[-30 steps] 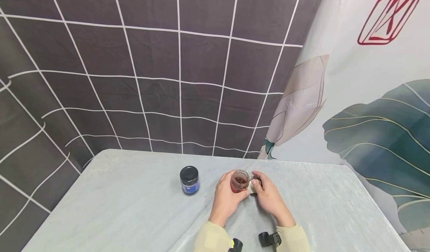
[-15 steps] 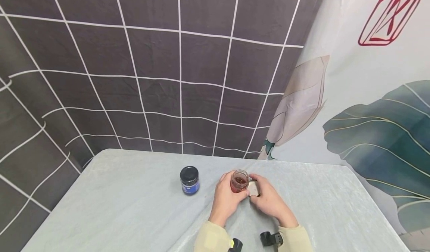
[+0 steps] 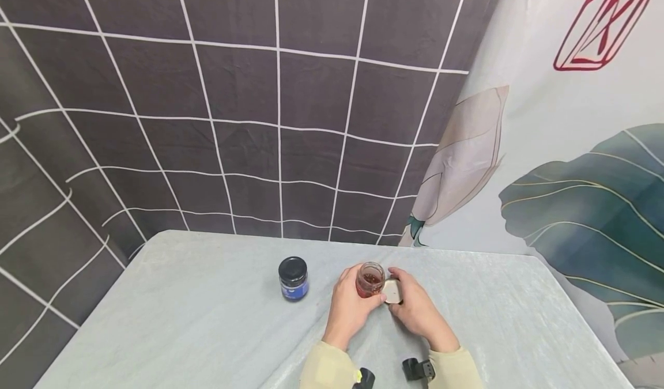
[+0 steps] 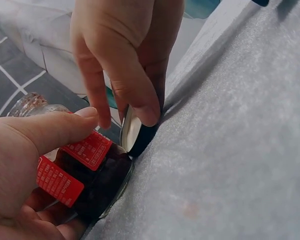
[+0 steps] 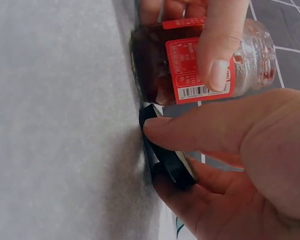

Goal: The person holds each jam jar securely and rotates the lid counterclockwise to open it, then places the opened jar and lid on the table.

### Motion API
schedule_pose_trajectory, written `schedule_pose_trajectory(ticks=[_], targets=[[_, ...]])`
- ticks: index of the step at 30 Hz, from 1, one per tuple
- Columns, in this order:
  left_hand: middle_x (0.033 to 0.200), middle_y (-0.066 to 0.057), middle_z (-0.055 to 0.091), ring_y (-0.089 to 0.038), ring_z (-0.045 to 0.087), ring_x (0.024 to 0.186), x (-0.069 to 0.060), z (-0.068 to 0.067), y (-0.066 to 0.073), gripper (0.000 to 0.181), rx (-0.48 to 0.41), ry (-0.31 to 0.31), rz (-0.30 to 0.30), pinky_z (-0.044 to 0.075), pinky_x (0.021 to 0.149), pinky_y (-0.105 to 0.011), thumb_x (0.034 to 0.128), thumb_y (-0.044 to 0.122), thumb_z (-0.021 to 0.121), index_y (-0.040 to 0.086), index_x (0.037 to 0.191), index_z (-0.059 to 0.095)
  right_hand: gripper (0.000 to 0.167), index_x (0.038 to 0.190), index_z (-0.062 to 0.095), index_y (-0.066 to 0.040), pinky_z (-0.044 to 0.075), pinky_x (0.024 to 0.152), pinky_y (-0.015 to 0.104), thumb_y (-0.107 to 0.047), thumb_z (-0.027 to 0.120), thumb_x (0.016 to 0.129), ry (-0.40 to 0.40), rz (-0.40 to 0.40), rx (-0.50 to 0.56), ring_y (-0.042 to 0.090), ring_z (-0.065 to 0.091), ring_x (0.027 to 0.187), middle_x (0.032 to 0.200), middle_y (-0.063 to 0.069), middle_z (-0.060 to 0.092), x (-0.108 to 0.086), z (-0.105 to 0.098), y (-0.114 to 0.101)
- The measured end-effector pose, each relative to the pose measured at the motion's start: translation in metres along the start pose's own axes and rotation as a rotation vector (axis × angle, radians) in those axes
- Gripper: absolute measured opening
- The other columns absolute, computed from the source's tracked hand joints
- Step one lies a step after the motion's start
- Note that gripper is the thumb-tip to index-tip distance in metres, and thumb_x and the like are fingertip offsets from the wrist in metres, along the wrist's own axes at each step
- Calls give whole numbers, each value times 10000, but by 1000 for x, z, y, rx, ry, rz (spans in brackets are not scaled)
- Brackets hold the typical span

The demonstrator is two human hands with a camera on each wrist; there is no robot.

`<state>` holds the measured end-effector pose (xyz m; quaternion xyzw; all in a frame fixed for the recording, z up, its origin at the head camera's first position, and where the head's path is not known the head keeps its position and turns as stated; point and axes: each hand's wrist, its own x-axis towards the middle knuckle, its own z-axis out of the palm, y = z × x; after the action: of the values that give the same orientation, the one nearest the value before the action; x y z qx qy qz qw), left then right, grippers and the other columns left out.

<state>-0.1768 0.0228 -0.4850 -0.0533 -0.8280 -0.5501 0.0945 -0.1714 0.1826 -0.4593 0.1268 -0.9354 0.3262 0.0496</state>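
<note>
My left hand (image 3: 349, 303) grips an uncapped glass jar (image 3: 370, 279) that stands upright on the table. Dark reddish contents fill its lower part, and its red label (image 5: 190, 62) carries a barcode. Close to the jar's right side, my right hand (image 3: 417, 308) holds a black lid (image 5: 167, 147) between thumb and fingers. The lid's pale inner face (image 3: 392, 291) points upward. Seen from the left wrist, the lid (image 4: 135, 132) is tilted, its low edge at the jar's base and the table. Part of the lid is hidden by the fingers.
To the left stands a second jar (image 3: 293, 278), with a black lid on and a blue label. A pale cloth covers the table (image 3: 207, 320). Behind it hang a dark gridded curtain (image 3: 233, 147) and a leaf-patterned cloth (image 3: 519, 216).
My right hand has tipped the lid from near upright to lying flatter, so its pale inside now shows. The left hand and its jar have stayed in place.
</note>
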Motion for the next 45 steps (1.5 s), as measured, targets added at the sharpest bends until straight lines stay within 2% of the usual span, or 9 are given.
schedule_pose_trajectory(ticks=[8, 20, 28, 45], targets=[[1208, -62, 638, -262, 616, 1134, -1, 1, -1, 639, -7, 3, -2, 472, 1000, -457, 713, 175, 908, 92, 1283, 630, 630, 1306, 497, 167, 435, 1012, 574, 115, 727, 722, -17, 24, -68, 455, 565, 1167, 1236, 316, 577, -2, 2, 0], [1204, -48, 642, -247, 617, 1134, 0, 2, 0, 643, -11, 10, -7, 472, 1003, -451, 710, 175, 913, 105, 1284, 632, 581, 1269, 563, 141, 420, 1008, 587, 31, 783, 742, -24, 65, -140, 496, 553, 1154, 1228, 292, 620, -1, 0, -2], [1221, -78, 630, -274, 608, 1153, 0, 2, -3, 660, -6, 0, -21, 464, 1013, -466, 727, 163, 896, 68, 1309, 600, 570, 1299, 554, 138, 410, 1022, 577, 44, 749, 771, -38, 92, -132, 478, 535, 1185, 1280, 296, 600, -1, 3, -4], [1245, -108, 625, -301, 599, 1176, 1, 2, -2, 703, 10, -15, -34, 458, 1019, -481, 733, 170, 897, 36, 1342, 570, 602, 1323, 547, 112, 413, 1018, 566, 72, 742, 755, -41, 78, -128, 455, 527, 1190, 1298, 275, 596, -3, 2, -5]])
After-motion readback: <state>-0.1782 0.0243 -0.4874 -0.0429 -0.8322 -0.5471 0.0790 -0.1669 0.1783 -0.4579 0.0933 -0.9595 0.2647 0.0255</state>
